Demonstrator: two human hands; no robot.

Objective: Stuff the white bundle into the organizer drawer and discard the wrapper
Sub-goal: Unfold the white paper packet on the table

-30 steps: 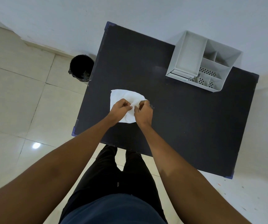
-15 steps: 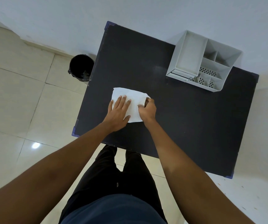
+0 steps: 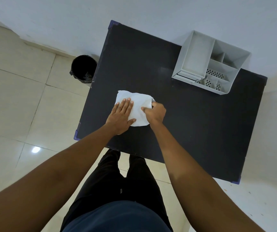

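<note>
A white wrapped bundle (image 3: 138,104) lies on the dark table (image 3: 193,128), near its left front part. My left hand (image 3: 122,115) rests flat on the bundle's left half, fingers spread and pressing down. My right hand (image 3: 155,112) is closed on the bundle's right edge, thumb on top and fingers curled around the end. The grey desk organizer (image 3: 209,64) stands at the table's far right corner against the wall; its drawer (image 3: 187,77) shows at the lower left front, slightly pulled out.
A black waste bin (image 3: 83,68) stands on the tiled floor just left of the table's far side. The white wall runs behind the table. My legs are at the table's near edge.
My left hand went from pinching the bundle's middle to lying flat on its left half. My right hand shifted to the bundle's right edge and gripped it.
</note>
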